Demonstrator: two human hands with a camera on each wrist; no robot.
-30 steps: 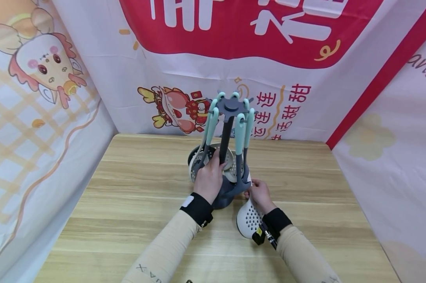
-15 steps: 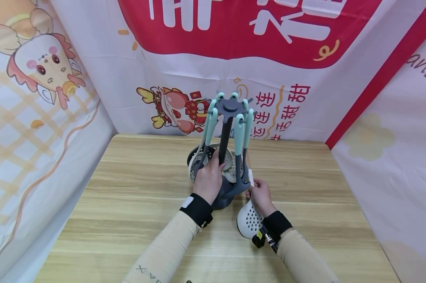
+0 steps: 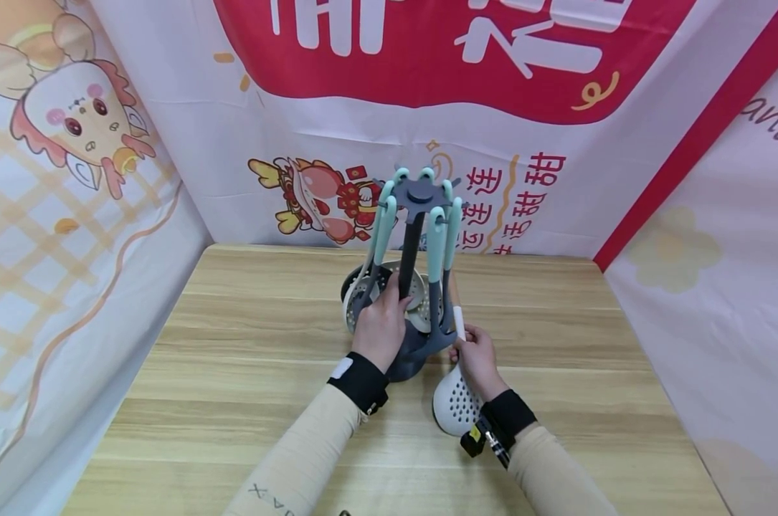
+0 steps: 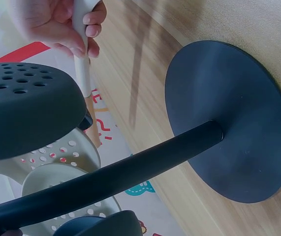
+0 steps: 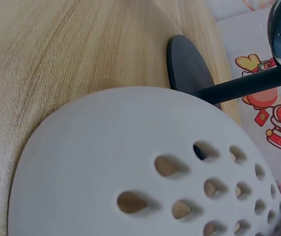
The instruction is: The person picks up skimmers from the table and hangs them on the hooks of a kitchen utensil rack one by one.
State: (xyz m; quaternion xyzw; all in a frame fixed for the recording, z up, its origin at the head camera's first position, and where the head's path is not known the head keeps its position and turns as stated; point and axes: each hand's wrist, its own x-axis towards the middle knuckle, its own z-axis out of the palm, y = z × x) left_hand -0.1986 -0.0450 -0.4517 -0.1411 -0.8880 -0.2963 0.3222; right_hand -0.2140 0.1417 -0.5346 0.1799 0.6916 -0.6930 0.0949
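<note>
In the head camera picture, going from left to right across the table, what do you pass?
Left hand on the rack pole → right hand gripping the white skimmer.

A: The head view looks forward and down over the pale wooden table [image 3: 247, 373].

B: Both wrist views sit close and low, sharing the dark round stand base [image 4: 229, 123].

Large white Chinese characters, cut off at the top, on the red banner [image 3: 427, 50]. Red characters "连连甜甜" on the white back cloth [image 3: 518, 179]. Dark letters "ant", cut off, on the right cloth [image 3: 772, 118]. "X" and "A" on the left sleeve [image 3: 285, 466].
</note>
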